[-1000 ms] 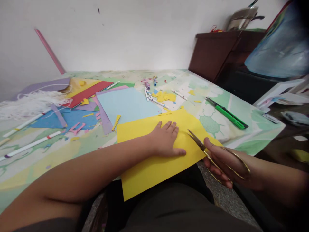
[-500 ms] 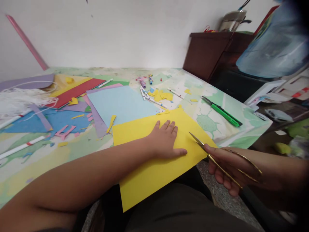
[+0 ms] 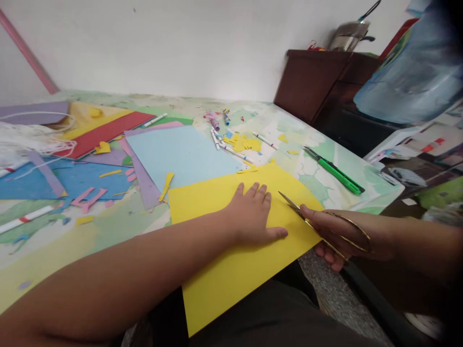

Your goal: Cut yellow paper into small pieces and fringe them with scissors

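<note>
A large yellow sheet of paper lies at the table's near edge, its lower part jutting out over my lap. My left hand rests flat on it, fingers spread and thumb stretched out to the right. At the sheet's right side, my right hand holds gold-handled scissors, whose blades look closed and point up and left over the paper. Some fingers of that hand go under the sheet's right edge. Partly beneath the yellow sheet is a light blue sheet.
A green utility knife lies to the right. Yellow scraps and white markers are farther back. On the left are red paper, blue paper and white string. A blue water jug stands beyond the table's right side.
My right hand and the scissors have moved slightly up and left, farther over the yellow sheet. My left hand stays flat on the paper. The view has shifted a little.
</note>
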Demonstrator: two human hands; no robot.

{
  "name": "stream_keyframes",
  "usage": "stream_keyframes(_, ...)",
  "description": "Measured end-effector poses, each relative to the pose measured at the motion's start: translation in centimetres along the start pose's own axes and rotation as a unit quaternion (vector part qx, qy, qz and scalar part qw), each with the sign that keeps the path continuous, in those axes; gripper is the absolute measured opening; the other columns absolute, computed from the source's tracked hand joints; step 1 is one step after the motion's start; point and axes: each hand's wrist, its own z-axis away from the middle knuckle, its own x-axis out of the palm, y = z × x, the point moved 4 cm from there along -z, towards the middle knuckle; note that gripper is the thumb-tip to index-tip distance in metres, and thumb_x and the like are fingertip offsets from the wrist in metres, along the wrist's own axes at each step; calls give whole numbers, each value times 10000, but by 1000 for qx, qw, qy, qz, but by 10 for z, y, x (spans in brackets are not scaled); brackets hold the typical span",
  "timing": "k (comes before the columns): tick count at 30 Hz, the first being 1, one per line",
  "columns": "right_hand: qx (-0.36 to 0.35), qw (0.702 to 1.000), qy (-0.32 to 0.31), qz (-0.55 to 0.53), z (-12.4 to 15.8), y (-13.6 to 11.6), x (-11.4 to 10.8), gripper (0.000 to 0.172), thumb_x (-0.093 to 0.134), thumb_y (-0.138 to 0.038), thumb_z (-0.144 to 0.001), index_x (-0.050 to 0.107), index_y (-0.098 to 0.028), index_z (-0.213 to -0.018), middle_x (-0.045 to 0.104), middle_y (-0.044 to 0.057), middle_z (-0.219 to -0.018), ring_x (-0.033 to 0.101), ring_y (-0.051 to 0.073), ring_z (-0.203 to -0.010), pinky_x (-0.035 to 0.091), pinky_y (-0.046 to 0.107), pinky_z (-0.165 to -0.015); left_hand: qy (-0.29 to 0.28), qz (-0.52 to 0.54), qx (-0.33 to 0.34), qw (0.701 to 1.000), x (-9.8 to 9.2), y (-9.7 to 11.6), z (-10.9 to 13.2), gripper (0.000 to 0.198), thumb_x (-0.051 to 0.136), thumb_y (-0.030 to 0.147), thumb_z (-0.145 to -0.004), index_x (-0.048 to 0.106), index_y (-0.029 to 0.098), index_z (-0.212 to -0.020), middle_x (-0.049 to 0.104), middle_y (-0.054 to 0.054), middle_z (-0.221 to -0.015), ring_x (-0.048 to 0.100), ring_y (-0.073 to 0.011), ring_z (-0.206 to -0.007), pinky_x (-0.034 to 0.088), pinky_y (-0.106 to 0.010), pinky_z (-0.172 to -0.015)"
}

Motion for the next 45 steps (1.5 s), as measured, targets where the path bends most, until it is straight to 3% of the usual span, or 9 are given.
stream_keyframes(7,-51,998,-26,8,-8,0,3,673,307,-755,-712,539,-133,-603,511,20,-535,492,92,-445,429,222,-441,42,3,23,999,-6,0,3,818,203,679,-766,341,112,-1338,289,-183,-1424,207,-346,-1312,137,-574,-1025)
stream_keyframes(10,-49,998,1,32,-8,-3,4,706,274,-772,-704,541,-130,-585,516,26,-530,501,98,-443,428,229,-445,85,-19,64,994,-11,3,4,657,275,622,-793,472,177,-1235,514,-153,-1216,412,-320,-1151,294,-513,-933)
stream_keyframes(12,-37,998,18,57,-8,-4,3,737,228,-788,-697,544,-131,-587,519,31,-526,509,108,-442,437,246,-463,102,-40,89,990,-14,6,4,574,308,590,-802,543,194,-1144,575,-127,-1040,495,-283,-988,370,-440,-816)
stream_keyframes(17,-62,987,31,145,-16,-3,-6,709,237,-779,-704,561,-149,-665,548,32,-549,533,136,-479,447,265,-506,121,-70,113,984,-15,9,5,538,323,586,-799,598,183,-1025,566,-108,-902,504,-253,-840,367,-371,-682)
stream_keyframes(22,-50,980,41,190,-23,3,-15,748,165,-769,-726,569,-140,-686,517,25,-495,518,142,-444,448,280,-500,121,-66,112,984,-15,8,6,569,311,594,-801,560,186,-1110,564,-107,-916,497,-249,-844,352,-366,-682)
stream_keyframes(26,-61,971,10,229,-12,-11,-9,713,190,-753,-739,553,-148,-637,535,33,-507,525,138,-462,463,281,-559,121,-60,111,985,-15,8,6,573,318,591,-801,544,182,-1131,566,-107,-943,493,-251,-860,352,-371,-693)
stream_keyframes(32,-69,956,38,284,-4,-26,-4,708,163,-740,-750,517,-166,-534,522,45,-484,515,141,-476,446,269,-567,124,-57,108,985,-14,8,5,584,322,593,-799,515,192,-1177,569,-108,-953,492,-253,-862,351,-372,-693)
stream_keyframes(37,-46,953,18,298,-11,-21,-2,748,95,-720,-771,475,-155,-462,508,53,-448,472,108,-407,406,249,-508,116,-51,106,986,-14,7,5,570,315,583,-808,495,219,-1209,569,-102,-955,494,-250,-859,351,-370,-691)
stream_keyframes(45,-3,967,75,242,-17,-11,-6,695,190,-790,-698,417,-174,-470,472,27,-401,454,111,-326,352,241,-381,110,-58,108,986,-15,7,6,550,316,580,-812,527,216,-1166,561,-99,-941,489,-249,-862,348,-367,-692)
